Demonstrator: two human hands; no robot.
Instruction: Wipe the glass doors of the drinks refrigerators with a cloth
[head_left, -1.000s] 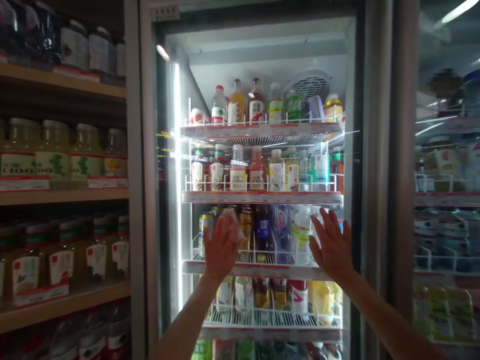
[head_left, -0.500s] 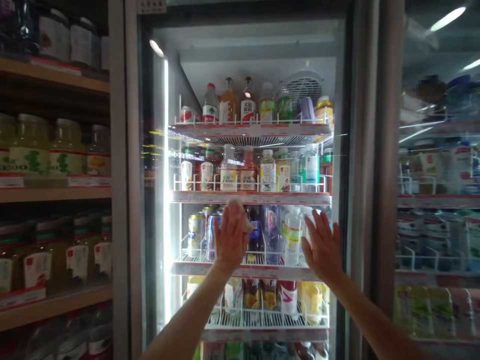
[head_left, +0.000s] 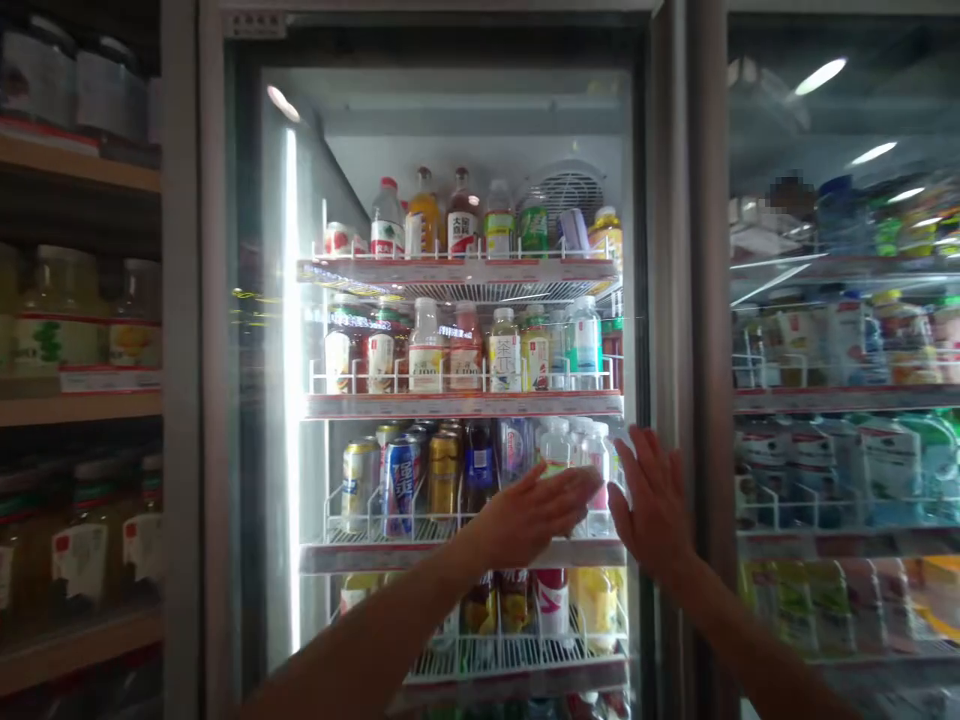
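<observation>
My left hand (head_left: pixel 536 510) lies against the glass door (head_left: pixel 465 110) of a drinks fridge, fingers pointing right. A pale crumpled cloth is pressed under this palm; now the hand covers nearly all of it. My right hand (head_left: pixel 652 500) rests with spread, raised fingers near the door's right edge, holding nothing. The two hands are close but apart. Behind the glass, at hand height, stand a blue can (head_left: pixel 399 488), a gold can (head_left: pixel 443 475) and clear bottles (head_left: pixel 555 442), partly hidden by my left hand.
White wire shelves with red-and-white edge strips (head_left: pixel 457 405) hold more bottles inside. A metal frame post (head_left: pixel 686 300) divides this door from another glass-fronted fridge (head_left: pixel 847 400) on the right. To the left, wooden shelves (head_left: pixel 82 408) carry large jars and bottles.
My left hand has swept right and slightly down across the glass, turning from upright to sideways with the cloth. My right hand stays near the right edge. The view has shifted right.
</observation>
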